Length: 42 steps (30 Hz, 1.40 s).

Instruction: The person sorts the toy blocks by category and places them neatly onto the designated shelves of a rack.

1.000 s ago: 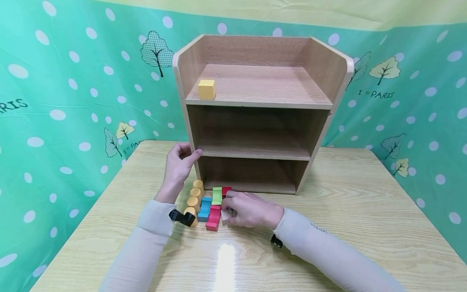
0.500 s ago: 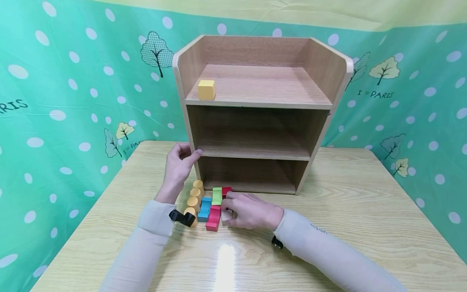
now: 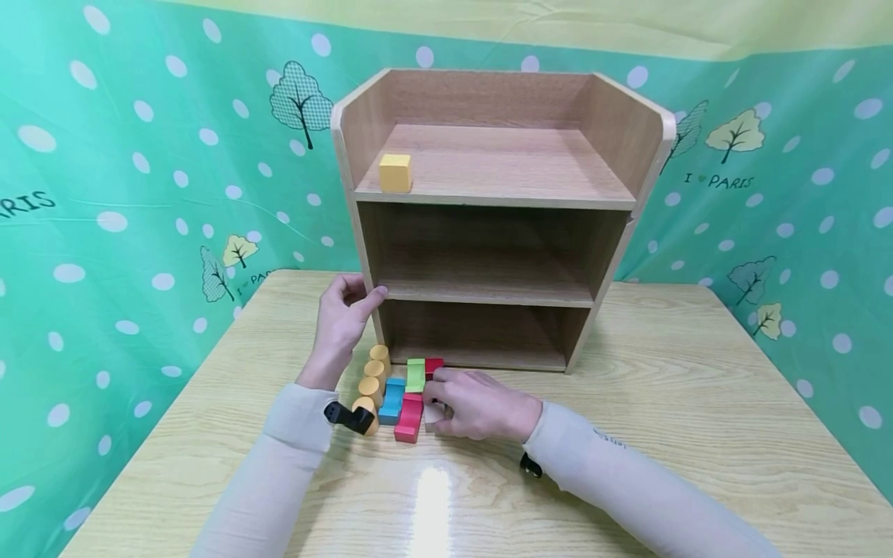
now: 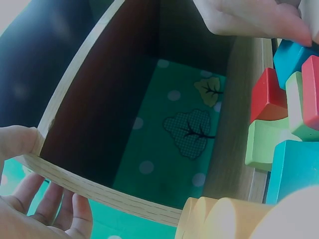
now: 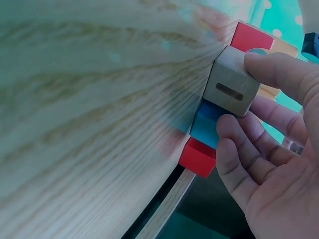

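My left hand (image 3: pixel 338 322) grips the left side panel of a wooden shelf unit (image 3: pixel 359 240). Its thumb lies on the panel's front edge and the fingers are behind it, as the left wrist view shows. With my right hand (image 3: pixel 481 403) I pinch a pale grey-white block (image 5: pixel 232 82) with a dark slot in its side. The block is at the table surface. Left of it are a pink-red notched block (image 3: pixel 408 418), a blue one (image 3: pixel 392 401) and a light green one (image 3: pixel 415 374). A red block (image 5: pixel 198 157) and another blue block (image 5: pixel 208 122) are partly hidden near my right fingers.
Several light wooden cylinders (image 3: pixel 370 390) stand in a row left of the coloured blocks. One yellow cube (image 3: pixel 395 173) sits at the left of the top shelf. The table (image 3: pixel 684 364) extends to both sides, and a green patterned cloth (image 3: pixel 139 194) hangs behind.
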Motion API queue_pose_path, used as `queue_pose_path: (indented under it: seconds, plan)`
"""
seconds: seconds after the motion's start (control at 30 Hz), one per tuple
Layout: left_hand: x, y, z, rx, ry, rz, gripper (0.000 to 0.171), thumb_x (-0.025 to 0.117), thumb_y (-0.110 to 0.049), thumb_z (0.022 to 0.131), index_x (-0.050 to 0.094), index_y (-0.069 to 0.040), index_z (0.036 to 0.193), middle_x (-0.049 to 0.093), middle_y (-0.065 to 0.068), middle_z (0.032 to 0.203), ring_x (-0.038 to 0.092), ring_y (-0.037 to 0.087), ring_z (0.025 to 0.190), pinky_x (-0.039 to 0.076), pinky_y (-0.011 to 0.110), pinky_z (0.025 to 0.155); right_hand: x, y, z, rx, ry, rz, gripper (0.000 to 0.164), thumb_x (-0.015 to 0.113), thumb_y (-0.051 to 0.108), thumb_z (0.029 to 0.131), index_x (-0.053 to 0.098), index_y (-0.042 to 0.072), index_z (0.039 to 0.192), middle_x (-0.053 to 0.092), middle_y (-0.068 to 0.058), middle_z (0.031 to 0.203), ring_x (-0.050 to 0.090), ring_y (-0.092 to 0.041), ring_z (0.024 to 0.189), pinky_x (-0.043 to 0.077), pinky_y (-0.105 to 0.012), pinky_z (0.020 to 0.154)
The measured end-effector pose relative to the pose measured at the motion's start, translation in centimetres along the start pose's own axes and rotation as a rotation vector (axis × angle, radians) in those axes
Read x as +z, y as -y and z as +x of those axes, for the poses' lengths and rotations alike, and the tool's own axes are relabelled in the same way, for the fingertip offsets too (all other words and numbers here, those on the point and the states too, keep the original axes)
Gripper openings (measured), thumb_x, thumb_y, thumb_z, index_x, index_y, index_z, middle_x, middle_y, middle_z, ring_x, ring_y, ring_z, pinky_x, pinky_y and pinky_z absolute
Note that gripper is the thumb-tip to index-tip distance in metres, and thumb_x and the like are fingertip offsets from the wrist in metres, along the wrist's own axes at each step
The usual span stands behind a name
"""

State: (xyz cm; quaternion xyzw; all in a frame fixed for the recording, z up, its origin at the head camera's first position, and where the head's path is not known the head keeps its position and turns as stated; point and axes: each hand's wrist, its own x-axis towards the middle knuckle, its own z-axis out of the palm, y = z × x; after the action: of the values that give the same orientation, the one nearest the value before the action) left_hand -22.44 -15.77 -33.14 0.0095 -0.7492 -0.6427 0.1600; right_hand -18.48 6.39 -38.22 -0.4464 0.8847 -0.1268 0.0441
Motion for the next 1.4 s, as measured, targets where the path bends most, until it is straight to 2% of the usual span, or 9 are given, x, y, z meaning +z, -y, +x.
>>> queue_pose_path:
  seconds: [0.8, 1.07, 1.4]
  plan:
    - [0.1, -0.1, 0.1, 0.007, 0.0, -0.011, 0.039, 0.072, -0.024, 0.086, 0.053, -0.006, 0.116, 0.055, 0.008, 0.113, 0.051, 0.022, 0.103, 0.045, 0.036, 0.089, 0.0, 0.4, 0.0, -0.012, 0.006, 0.004, 0.029, 0.076, 0.035, 0.081, 0.066, 0.019, 0.104, 0.05, 0.009, 0.083, 0.046, -0.006, 0.068, 0.04, -0.018, 0.057]
    - [0.1, -0.1, 0.0, 0.007, 0.0, -0.02, 0.039, 0.072, -0.023, 0.086, 0.053, -0.007, 0.116, 0.055, 0.007, 0.112, 0.051, 0.022, 0.103, 0.045, 0.035, 0.089, -0.9, 0.5, -0.3, -0.043, -0.056, 0.02, 0.03, 0.075, 0.031, 0.081, 0.065, 0.017, 0.106, 0.051, 0.007, 0.086, 0.047, -0.006, 0.07, 0.041, -0.017, 0.058]
    - [0.0, 0.0, 0.1, -0.002, -0.002, -0.017, 0.038, 0.072, -0.024, 0.086, 0.054, -0.006, 0.115, 0.056, 0.007, 0.112, 0.051, 0.021, 0.103, 0.045, 0.035, 0.089, -3.1, 0.6, -0.4, -0.048, -0.08, 0.021, 0.028, 0.072, 0.03, 0.084, 0.064, 0.017, 0.107, 0.049, 0.008, 0.092, 0.05, -0.006, 0.073, 0.044, -0.017, 0.064]
